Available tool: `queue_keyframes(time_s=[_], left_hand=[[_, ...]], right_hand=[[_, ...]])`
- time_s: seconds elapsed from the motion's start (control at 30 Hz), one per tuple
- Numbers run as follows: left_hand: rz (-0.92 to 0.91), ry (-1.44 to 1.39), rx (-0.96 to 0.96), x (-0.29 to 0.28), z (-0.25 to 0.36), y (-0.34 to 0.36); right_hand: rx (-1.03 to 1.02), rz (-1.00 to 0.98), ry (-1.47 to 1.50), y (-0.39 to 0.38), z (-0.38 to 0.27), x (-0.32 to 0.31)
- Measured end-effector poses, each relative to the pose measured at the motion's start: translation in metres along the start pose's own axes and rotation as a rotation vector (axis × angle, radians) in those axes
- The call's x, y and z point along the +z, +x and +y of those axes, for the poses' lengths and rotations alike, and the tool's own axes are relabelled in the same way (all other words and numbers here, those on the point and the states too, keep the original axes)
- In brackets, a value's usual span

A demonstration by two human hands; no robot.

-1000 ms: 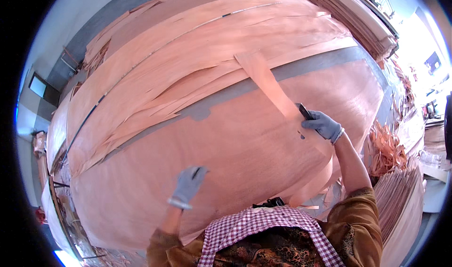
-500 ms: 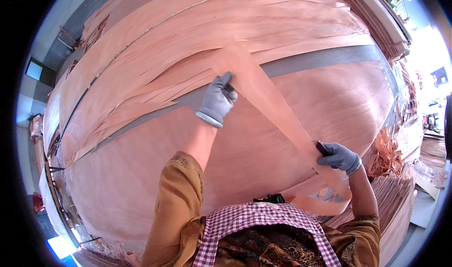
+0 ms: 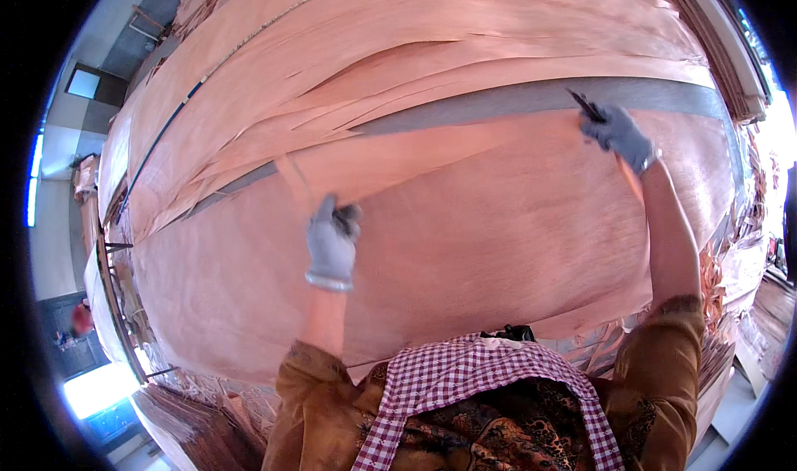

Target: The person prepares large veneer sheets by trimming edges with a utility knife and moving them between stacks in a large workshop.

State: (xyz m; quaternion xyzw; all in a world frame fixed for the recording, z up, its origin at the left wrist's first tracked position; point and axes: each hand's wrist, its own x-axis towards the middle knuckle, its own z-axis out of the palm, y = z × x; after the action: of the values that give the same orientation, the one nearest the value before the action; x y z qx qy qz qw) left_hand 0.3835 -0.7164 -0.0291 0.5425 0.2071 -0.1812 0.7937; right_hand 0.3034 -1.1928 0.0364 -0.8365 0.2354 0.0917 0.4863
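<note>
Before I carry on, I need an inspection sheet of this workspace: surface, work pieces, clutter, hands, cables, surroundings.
Surface: a broad wood sheet lies nearest the person; a grey band shows between it and the overlapping sheets beyond, whose near edges are ragged.
Work pieces: a pale wood strip spans between the hands; a long thin rod lies across the far sheets.
Clutter: torn scraps beyond the right edge.
Left hand: gloved, blurred, at the strip's left end; grip unclear.
Right hand: gloved, closed on a dark tool, by the strip's right end.
Cables: nothing seen.
Surroundings: stacked sheets at lower left; a wall at upper left.
</note>
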Motion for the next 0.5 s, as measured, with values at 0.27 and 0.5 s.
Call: queue_keyframes(time_s=[0.27, 0.5], left_hand=[[0.014, 1.133, 0.566, -0.045, -0.016, -0.065], [0.044, 1.89, 0.913, -0.031, -0.008, -0.006]], right_hand=[[0.072, -0.275, -0.103, 0.018, 0.011, 0.023], [0.041, -0.305, -0.146, 0.03, 0.015, 0.018]])
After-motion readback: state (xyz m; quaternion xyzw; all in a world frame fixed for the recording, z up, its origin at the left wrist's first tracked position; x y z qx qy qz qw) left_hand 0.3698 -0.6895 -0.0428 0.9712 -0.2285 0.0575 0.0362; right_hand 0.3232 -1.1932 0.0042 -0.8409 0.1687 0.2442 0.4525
